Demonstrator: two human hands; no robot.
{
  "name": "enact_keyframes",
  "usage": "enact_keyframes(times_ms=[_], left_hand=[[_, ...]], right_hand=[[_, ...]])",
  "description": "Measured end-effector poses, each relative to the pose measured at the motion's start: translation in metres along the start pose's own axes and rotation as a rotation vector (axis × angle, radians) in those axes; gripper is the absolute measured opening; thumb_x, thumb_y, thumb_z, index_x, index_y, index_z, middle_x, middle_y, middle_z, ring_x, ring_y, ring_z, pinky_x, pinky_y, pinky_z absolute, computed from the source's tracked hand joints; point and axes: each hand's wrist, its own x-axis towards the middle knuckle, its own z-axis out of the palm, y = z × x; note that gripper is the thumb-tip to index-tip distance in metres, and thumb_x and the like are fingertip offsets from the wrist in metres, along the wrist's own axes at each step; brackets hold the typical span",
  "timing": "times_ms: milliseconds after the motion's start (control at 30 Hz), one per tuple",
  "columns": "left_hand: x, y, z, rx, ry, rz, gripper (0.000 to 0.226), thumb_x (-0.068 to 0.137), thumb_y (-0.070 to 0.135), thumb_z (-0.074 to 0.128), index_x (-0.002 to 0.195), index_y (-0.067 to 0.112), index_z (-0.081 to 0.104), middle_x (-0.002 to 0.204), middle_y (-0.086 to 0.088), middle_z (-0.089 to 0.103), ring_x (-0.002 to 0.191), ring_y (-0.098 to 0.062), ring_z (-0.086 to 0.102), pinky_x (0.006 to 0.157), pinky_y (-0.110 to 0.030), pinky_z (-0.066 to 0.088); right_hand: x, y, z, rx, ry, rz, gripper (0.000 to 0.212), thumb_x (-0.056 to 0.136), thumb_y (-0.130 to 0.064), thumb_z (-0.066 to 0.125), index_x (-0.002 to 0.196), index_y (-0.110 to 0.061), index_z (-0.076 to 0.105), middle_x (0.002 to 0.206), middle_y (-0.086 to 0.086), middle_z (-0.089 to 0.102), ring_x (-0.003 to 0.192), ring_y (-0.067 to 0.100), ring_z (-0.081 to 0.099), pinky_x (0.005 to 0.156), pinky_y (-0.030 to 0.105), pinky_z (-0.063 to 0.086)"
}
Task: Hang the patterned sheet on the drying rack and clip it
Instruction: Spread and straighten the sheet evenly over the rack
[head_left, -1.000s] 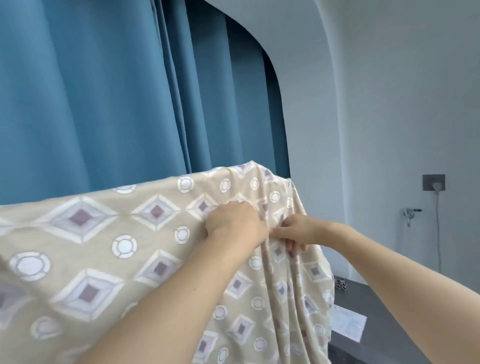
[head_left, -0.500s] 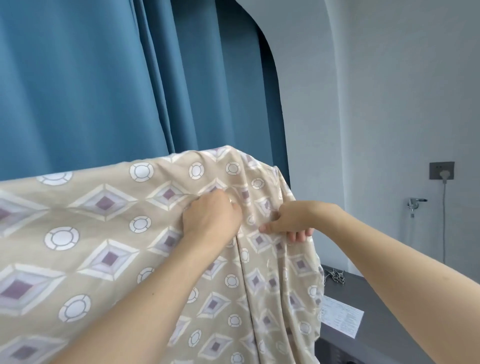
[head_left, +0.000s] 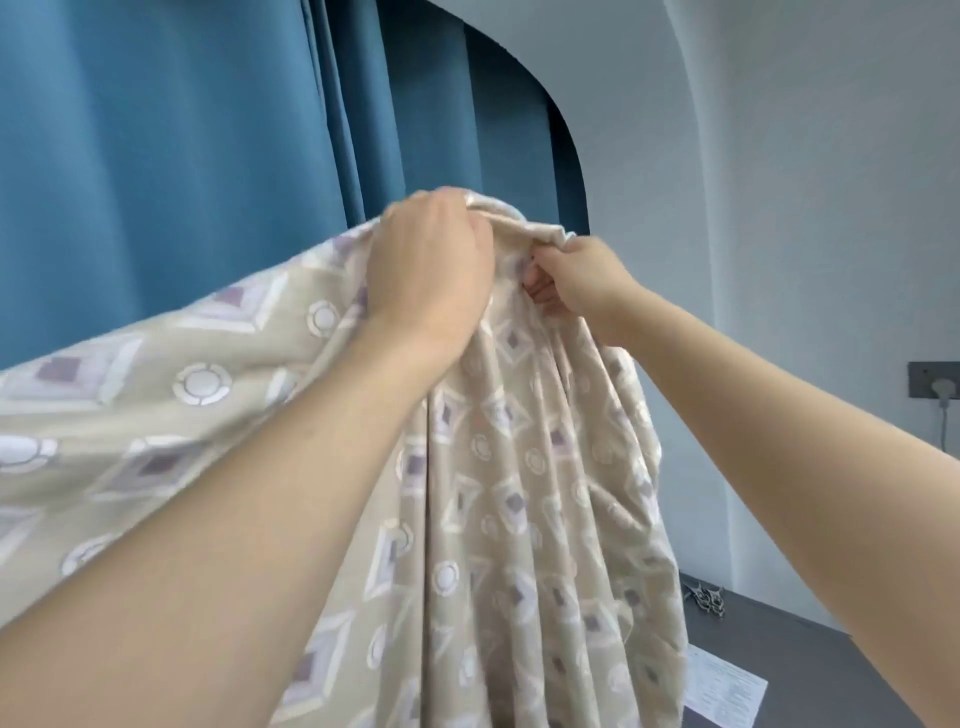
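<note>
I see the patterned sheet (head_left: 519, 493), beige with white-edged diamonds around purple centres and white rings, bunched at its highest point and falling from there in long vertical folds. To the left it spreads out flatter and slopes downward toward the frame edge. The drying rack itself is hidden from me under the cloth.

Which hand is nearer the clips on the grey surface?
Right. The right hand grips the sheet up left of the clips; the left hand is farther left.
</note>
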Motion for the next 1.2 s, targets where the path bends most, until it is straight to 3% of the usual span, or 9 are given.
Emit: enact_keyframes(times_ms=[100,167,300,533,700,833,967,1100,1200], left_hand=[[0.032,-0.019,0.009,0.149,-0.156,-0.055,0.030,0.093,0.012,0.039,0.107,0.003,0.065,0.114,-0.021,0.064,0.107,-0.038,0.055,0.088,-0.039,0.036],[0.028,-0.025,0.014,0.276,-0.517,-0.111,0.026,0.092,0.014,0.045,0.108,0.006,0.063,0.122,-0.016,0.062,0.110,-0.036,0.057,0.087,-0.037,0.043],[-0.002,-0.027,0.016,0.297,-1.007,-0.150,0.041,0.103,0.027,0.024,0.128,0.013,0.053,0.140,-0.006,0.049,0.119,-0.027,0.048,0.097,-0.035,0.035],[-0.021,-0.025,-0.001,0.381,-0.826,-0.040,0.043,0.102,0.041,0.022,0.113,0.017,0.056,0.124,-0.008,0.059,0.102,-0.029,0.053,0.077,-0.036,0.037],[-0.038,-0.051,-0.065,0.554,-0.761,0.007,0.016,0.097,0.032,0.030,0.096,0.021,0.042,0.106,-0.001,0.051,0.097,-0.026,0.048,0.073,-0.035,0.030],[-0.060,-0.088,-0.128,0.710,-0.771,-0.057,0.028,0.102,0.045,0.020,0.104,0.029,0.043,0.102,-0.002,0.052,0.094,-0.026,0.045,0.075,-0.036,0.034],[-0.071,-0.110,-0.140,0.611,-0.697,0.034,0.042,0.102,0.051,0.019,0.093,0.022,0.048,0.104,-0.006,0.063,0.082,-0.027,0.048,0.066,-0.034,0.032],[-0.076,-0.116,-0.147,0.499,-0.657,0.080,0.028,0.103,0.040,0.027,0.098,0.019,0.045,0.109,-0.010,0.063,0.097,-0.032,0.058,0.068,-0.035,0.031],[-0.085,-0.133,-0.178,0.577,-0.587,0.085,0.020,0.100,0.035,0.030,0.096,0.019,0.042,0.110,-0.011,0.063,0.102,-0.031,0.057,0.072,-0.036,0.029]], right_hand=[[0.010,0.002,0.011,-0.101,0.080,-0.094,0.025,0.085,-0.025,0.052,0.063,-0.024,0.063,0.061,-0.003,0.059,0.055,0.019,0.053,0.052,0.033,0.042],[0.001,0.013,0.019,-0.296,-0.083,0.008,0.016,0.081,-0.026,0.058,0.066,-0.021,0.059,0.060,-0.002,0.055,0.051,0.018,0.049,0.047,0.026,0.040],[-0.023,0.027,0.026,-0.470,-0.371,0.307,0.033,0.095,-0.038,0.041,0.086,-0.014,0.062,0.085,0.006,0.065,0.071,0.025,0.057,0.068,0.030,0.046],[-0.042,0.018,0.040,-0.463,-0.294,0.109,0.070,0.096,-0.064,0.020,0.099,-0.010,0.065,0.103,0.004,0.066,0.097,0.023,0.060,0.084,0.032,0.040],[-0.049,0.020,0.045,-0.513,-0.189,0.151,0.057,0.099,-0.043,0.020,0.104,0.000,0.056,0.111,0.017,0.059,0.103,0.033,0.054,0.080,0.037,0.035],[-0.055,0.009,0.058,-0.650,-0.032,0.022,0.040,0.098,-0.029,0.022,0.073,-0.008,0.044,0.089,0.014,0.055,0.088,0.034,0.049,0.076,0.038,0.037],[-0.082,-0.027,0.100,-0.717,0.205,-0.414,0.044,0.095,-0.035,0.026,0.081,-0.009,0.057,0.088,0.009,0.057,0.086,0.031,0.051,0.081,0.041,0.040],[-0.120,-0.067,0.152,-0.596,-0.062,-0.532,0.055,0.102,-0.039,0.025,0.062,-0.008,0.047,0.061,0.004,0.049,0.067,0.028,0.047,0.066,0.037,0.033],[-0.128,-0.069,0.167,-0.716,0.016,-0.463,0.060,0.104,-0.034,0.028,0.049,-0.011,0.033,0.048,0.001,0.039,0.061,0.031,0.043,0.064,0.032,0.023]])
